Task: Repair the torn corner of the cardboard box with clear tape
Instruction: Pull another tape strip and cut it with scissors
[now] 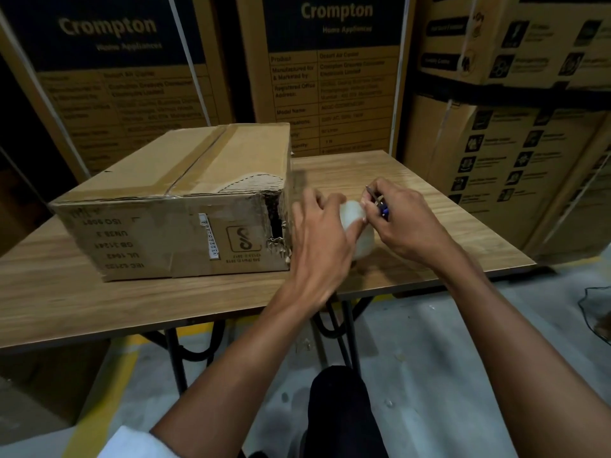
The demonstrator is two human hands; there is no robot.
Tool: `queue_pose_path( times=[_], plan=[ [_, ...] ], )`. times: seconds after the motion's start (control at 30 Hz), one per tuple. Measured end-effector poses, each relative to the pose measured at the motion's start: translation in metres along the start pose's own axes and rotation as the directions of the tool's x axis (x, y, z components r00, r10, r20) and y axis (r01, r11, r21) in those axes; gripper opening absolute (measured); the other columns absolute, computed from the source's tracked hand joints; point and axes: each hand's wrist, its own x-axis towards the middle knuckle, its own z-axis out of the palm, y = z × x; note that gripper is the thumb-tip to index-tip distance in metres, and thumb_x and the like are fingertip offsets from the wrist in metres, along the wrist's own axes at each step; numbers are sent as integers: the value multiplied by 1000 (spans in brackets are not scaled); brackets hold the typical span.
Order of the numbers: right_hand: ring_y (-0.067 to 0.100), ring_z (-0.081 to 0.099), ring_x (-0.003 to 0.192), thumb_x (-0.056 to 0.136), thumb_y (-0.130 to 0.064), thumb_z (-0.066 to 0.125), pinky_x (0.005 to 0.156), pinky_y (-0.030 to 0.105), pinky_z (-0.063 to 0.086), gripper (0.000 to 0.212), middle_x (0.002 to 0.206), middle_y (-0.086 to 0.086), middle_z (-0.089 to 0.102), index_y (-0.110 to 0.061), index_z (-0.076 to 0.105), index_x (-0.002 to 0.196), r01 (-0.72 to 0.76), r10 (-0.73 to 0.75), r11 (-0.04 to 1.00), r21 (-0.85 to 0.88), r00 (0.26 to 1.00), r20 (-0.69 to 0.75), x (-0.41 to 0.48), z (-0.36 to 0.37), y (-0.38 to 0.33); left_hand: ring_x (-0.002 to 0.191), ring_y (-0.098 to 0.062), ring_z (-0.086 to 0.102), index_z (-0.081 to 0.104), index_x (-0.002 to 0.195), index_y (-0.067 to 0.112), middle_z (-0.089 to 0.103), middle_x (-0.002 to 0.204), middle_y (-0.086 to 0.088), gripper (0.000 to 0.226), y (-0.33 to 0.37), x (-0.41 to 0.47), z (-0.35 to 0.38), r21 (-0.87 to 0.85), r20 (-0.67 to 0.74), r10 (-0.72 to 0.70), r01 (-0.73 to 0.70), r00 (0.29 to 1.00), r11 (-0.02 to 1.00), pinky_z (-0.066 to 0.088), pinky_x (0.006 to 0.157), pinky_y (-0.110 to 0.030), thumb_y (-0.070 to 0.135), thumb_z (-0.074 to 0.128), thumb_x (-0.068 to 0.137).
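Observation:
A worn cardboard box [178, 200] lies on a wooden table [132, 302]. Its near right corner [277, 223] is torn open, with a dark gap and frayed edges. Just right of that corner stands a roll of clear tape [358, 233]. My left hand [322, 239] grips the roll from the left side. My right hand [406, 223] rests on the roll's right side, fingertips picking at its top edge, and also holds a small blue-handled cutter [378, 201] with the blade pointing away from me.
Tall stacked appliance cartons [330, 71] wall in the far side of the table and more cartons [515, 127] stand at the right. The table's front edge is near my knee [340, 401]. Grey floor with a yellow line lies below.

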Motion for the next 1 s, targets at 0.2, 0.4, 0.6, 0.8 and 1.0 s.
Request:
queue_pose_path(
  times=[0.2,0.4,0.6,0.8,1.0],
  plan=[
    [9,51,84,101,-21,56,63,14,33,3,102,-2,58,-21,53,101,15,-15,999,-34,1000,9,1,-9,6,97,-14,70,78,113,10,77,110,-5,26,12,36,-14,-24,182,168,-167,969,986,56,75,-19,24,77,91],
    [16,62,88,101,-26,58,73,30,53,10,103,-1,63,-17,58,105,-68,78,991,117,994,-83,-2,-2,9,85,-17,72,80,102,9,80,96,-7,13,8,56,-15,138,248,353,-394,902,909,60,84,-34,17,74,94],
    [16,73,92,87,-37,77,78,45,63,36,100,-1,73,-24,64,118,-270,285,816,511,957,49,-28,11,18,85,-18,60,69,98,13,70,98,-6,14,-8,60,-9,107,218,276,-304,936,946,54,77,-37,23,60,102],
    [17,73,82,86,-33,78,70,35,57,17,84,3,77,-16,79,86,-267,330,824,500,943,-39,-26,12,23,89,-25,67,72,95,7,74,95,-11,7,-2,66,-12,80,216,150,-170,965,982,57,78,-42,12,68,97],
    [13,70,78,80,-41,82,67,29,53,25,81,0,77,-17,80,83,-284,359,842,458,929,-84,-19,4,21,88,-16,68,70,92,10,74,94,-4,7,8,67,-20,20,259,90,-99,962,995,61,82,-42,9,66,98]
  ],
)
